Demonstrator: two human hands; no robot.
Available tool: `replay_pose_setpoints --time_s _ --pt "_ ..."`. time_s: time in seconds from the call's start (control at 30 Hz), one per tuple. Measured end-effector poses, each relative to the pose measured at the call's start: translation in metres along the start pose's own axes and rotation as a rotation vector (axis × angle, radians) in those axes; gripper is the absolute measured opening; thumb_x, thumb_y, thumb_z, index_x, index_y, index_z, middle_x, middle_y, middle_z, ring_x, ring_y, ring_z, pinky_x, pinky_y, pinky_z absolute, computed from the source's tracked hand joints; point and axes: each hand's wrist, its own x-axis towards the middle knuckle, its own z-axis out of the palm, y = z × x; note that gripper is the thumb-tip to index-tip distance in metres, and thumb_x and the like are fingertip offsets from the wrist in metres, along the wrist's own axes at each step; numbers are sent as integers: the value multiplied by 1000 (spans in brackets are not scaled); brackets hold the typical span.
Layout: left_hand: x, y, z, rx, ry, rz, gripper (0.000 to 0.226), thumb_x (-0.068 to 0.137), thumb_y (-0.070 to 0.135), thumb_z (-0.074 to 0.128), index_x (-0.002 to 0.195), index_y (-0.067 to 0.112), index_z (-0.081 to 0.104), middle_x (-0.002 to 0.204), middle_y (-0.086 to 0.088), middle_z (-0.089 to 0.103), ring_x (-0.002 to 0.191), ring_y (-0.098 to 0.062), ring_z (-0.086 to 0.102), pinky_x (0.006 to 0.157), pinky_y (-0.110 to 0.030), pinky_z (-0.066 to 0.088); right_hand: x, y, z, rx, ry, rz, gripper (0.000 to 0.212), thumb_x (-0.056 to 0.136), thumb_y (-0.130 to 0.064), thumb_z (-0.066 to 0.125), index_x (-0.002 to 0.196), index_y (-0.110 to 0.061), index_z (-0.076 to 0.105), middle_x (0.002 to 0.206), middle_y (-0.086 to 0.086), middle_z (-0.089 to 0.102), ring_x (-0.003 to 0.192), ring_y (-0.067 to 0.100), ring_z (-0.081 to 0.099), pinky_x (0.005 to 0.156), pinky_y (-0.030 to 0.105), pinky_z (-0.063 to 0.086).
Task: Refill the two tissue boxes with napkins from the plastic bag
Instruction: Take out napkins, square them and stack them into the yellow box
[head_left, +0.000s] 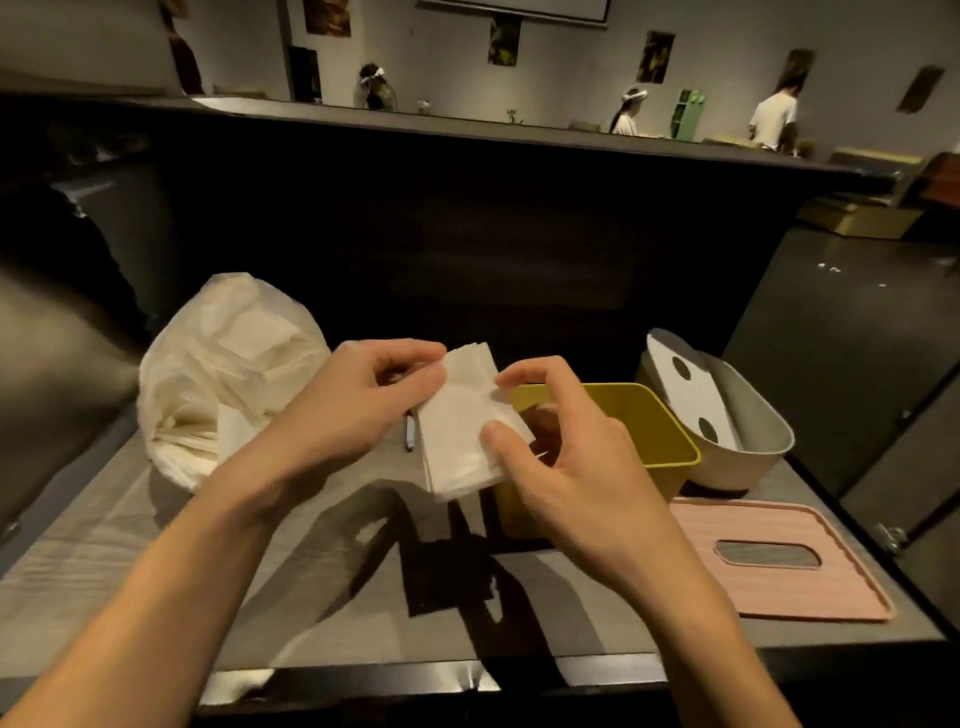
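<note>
Both hands are up over the table, clamped on 1 stack of white napkins. The stack's long axis runs from near the person away toward the dark back panel, leaning a little left at the far end, its broad face tilted up at the camera. The left hand pinches the far left corner, fingers curled over the top edge. The right hand grips the right side, thumb pressed flat on the face, fingertips hooked at the upper right edge.

Just beyond and under the right hand sits the yellow tissue box, open at the top, its near left corner hidden by the napkins and fingers. Touching its right side is the grey tissue box, tipped, with a white insert bearing 2 dark holes leaning inside. The pink lid lies flat at the table's right edge, slot upward.

Left of the hands, the plastic bag bulges with more napkins, mouth sagging. A pen lies between bag and stack. The near table is bare cloth and shadow.
</note>
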Motion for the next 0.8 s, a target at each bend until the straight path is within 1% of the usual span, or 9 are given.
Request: replay_pose_setpoints --time_s 0.07,0.17,0.27,0.33,0.5,0.57,0.67,0.73,0.8 --pt "20 12 22 61 -39 17 34 99 26 66 133 26 65 120 13 67 109 -1 63 96 -24 53 5 8 -18 -104 3 32 28 103 -44 57 125 -53 42 101 -25 60 93 -13 60 61 12 54" --pt "45 21 58 177 -77 10 34 99 26 66 133 23 65 130 6 66 114 -6 59 101 -30 51 8 23 -37 -242 -4 126 22 106 -43 51 125 -49 44 93 -17 63 81 3 64 56 14 50" --pt "59 20 81 246 -105 7 34 97 29 68 131 25 66 130 3 66 110 -6 59 97 -31 52 9 35 -45 -305 -21 181 14 107 -42 47 120 -47 46 88 -7 67 78 12 64 64 33 59" --pt "63 16 87 287 -86 44 35 97 29 69 131 25 65 130 2 66 106 -5 58 95 -31 54 11 40 -46 -324 -14 178 12 108 -42 45 119 -47 46 83 -4 66 75 16 64 67 41 58" --pt "68 19 95 525 -10 122 37 90 32 76 126 29 66 126 7 61 100 -6 57 93 -34 56 19 44 -51 -422 -116 205 15 109 -40 44 123 -43 46 87 -4 62 73 13 61 59 31 50" --pt "66 19 96 624 -2 137 38 89 33 77 125 30 67 126 7 59 104 -10 60 93 -36 56 22 45 -50 -483 -185 231 15 108 -39 44 122 -45 46 96 -6 61 79 13 61 67 32 54" --pt "60 22 95 714 -22 122 38 90 35 76 126 32 66 128 7 61 108 -14 63 94 -38 56 27 41 -51 -523 -281 272 13 109 -40 42 118 -50 44 110 -7 60 97 18 59 88 41 55" --pt "58 26 93 786 -31 116 36 92 36 74 127 32 66 128 6 61 107 -15 63 92 -36 56 29 34 -53 -544 -362 292 18 111 -36 38 123 -48 45 116 -8 55 107 18 52 101 43 44" --pt "57 29 93 888 -41 114 32 93 37 72 125 31 67 125 5 60 106 -16 61 90 -35 55 30 30 -55 -569 -427 311 25 112 -33 35 130 -46 47 125 -7 53 117 20 44 107 43 32"
